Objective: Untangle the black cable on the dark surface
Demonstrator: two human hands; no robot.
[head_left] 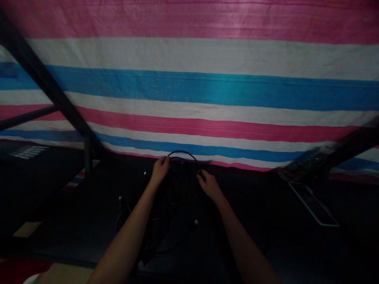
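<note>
A thin black cable (184,151) arches between my two hands above a dark surface. My left hand (161,169) pinches it at one side of the arch, fingers closed. On the other side my right hand (208,182) is closed round the same cable. Below and between my forearms lies a tangled heap of black cables (160,225), hard to make out in the dim light. Small pale connector ends show at its edges: one connector (196,222) to the right, another connector (120,200) to the left.
A phone or tablet (315,205) with a pale edge lies at the right, beside a clear plastic bag (308,161). Striped plastic sheeting (189,90) hangs behind. Dark slanting bars (53,86) stand at the left and right. Red fabric (22,270) shows at the lower left.
</note>
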